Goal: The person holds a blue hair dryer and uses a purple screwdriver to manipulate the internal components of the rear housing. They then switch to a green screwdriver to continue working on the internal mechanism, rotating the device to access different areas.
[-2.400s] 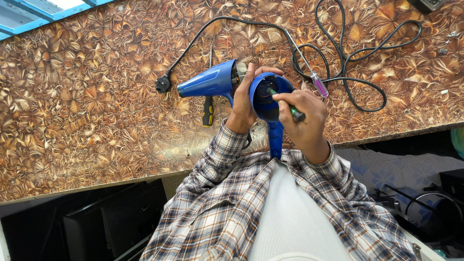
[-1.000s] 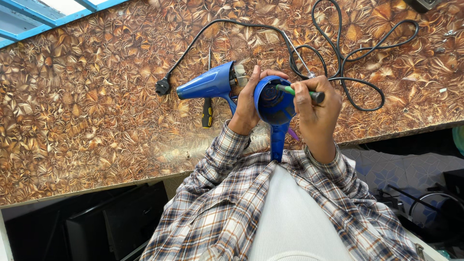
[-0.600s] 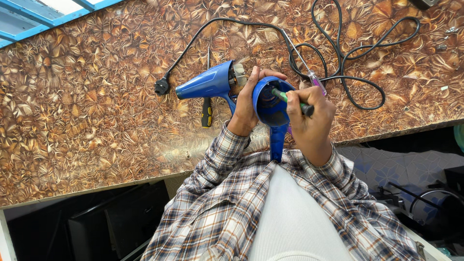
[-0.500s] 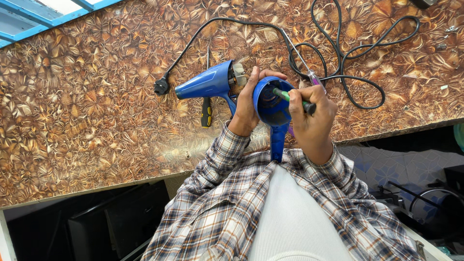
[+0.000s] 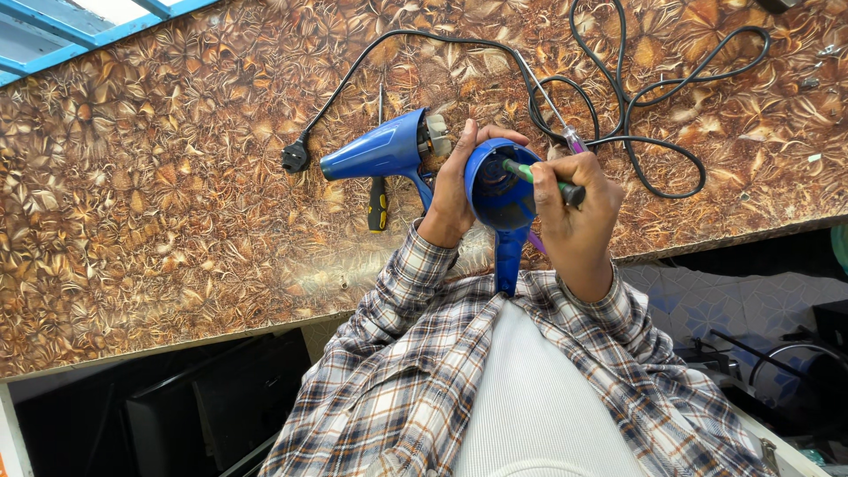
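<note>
Clamped around the rim of a blue hair-dryer rear shell (image 5: 502, 190), the left hand (image 5: 455, 190) wraps its fingers over the far edge and its thumb along the near side, holding the open mouth of the shell toward the person. Right hand (image 5: 579, 208) closes on a green-shafted screwdriver (image 5: 539, 179) with a dark grip, its tip pushed inside the shell's hollow. From the shell a narrow blue handle hangs down toward the plaid shirt (image 5: 424, 371), just above the person's chest.

Just left of the shell lies the blue front barrel (image 5: 375, 150) of the dryer, nozzle pointing left, its exposed inner parts at the end nearest the left hand. Below the barrel, a yellow-and-black screwdriver (image 5: 378, 199) rests on the brown patterned table (image 5: 150, 203). Left of the barrel sits the black plug (image 5: 294, 159). Beyond the shell, a black cord (image 5: 654, 97) loops across the table to the far right, and a thin purple-handled tool (image 5: 565, 128) lies just behind the right hand.
</note>
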